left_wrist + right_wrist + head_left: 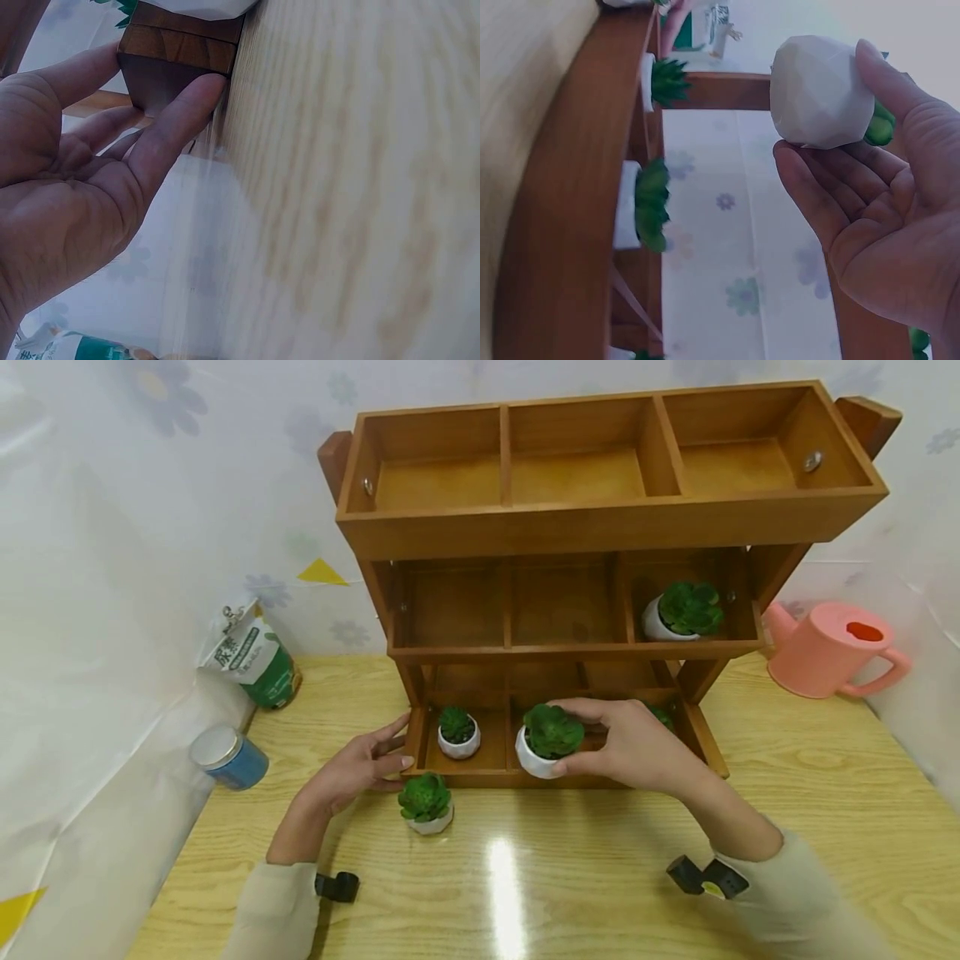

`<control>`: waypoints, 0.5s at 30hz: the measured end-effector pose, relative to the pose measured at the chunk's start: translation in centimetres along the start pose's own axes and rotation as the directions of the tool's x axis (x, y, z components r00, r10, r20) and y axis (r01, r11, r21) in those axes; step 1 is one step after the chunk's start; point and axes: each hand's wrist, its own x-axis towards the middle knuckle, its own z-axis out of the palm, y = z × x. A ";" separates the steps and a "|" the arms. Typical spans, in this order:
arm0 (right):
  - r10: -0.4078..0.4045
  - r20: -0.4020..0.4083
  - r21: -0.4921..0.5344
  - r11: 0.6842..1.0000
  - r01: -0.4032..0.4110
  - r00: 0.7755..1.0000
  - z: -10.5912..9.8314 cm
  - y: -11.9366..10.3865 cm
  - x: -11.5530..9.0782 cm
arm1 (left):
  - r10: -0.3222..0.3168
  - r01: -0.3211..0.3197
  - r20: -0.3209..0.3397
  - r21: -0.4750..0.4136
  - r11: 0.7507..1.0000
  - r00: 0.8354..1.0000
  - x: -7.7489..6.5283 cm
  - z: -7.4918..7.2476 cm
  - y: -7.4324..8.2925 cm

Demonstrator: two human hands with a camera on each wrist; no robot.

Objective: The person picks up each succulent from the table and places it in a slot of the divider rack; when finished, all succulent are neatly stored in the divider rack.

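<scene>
My right hand (637, 739) grips a succulent in a white faceted pot (534, 760), thumb on one side and fingers on the other, above the front of the wooden rack's bottom tier (480, 779). The pot's underside (821, 94) faces the right wrist view. My left hand (360, 768) touches the left front corner (176, 52) of that tier with extended fingers. Inside the tier's left compartment stands a small spiky succulent (457, 732). Another succulent (660, 717) farther right is mostly hidden by my right hand. A potted succulent (426, 802) sits on the table beside my left hand.
The rack's middle tier holds a succulent (686, 610) at its right. The top tier (577, 472) overhangs the others. A pink watering can (828, 647) stands at the right; a green-and-white bag (258, 660) and a blue jar (231, 758) stand at the left.
</scene>
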 end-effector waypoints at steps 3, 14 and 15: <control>0.015 -0.019 -0.008 1.000 -0.015 1.000 -0.8 0.0 -0.2 | 0.001 -0.001 0.004 0.003 1.000 1.000 0.0 0.0 0.0; 0.043 -0.084 -0.014 0.999 -0.045 0.996 -2.8 -0.4 -0.7 | -0.007 0.007 -0.002 0.011 1.000 1.000 0.0 -0.1 0.0; 0.045 -0.086 -0.019 0.999 -0.047 0.995 -2.9 -0.5 -0.8 | -0.003 0.003 0.001 0.014 1.000 1.000 0.0 -0.1 0.0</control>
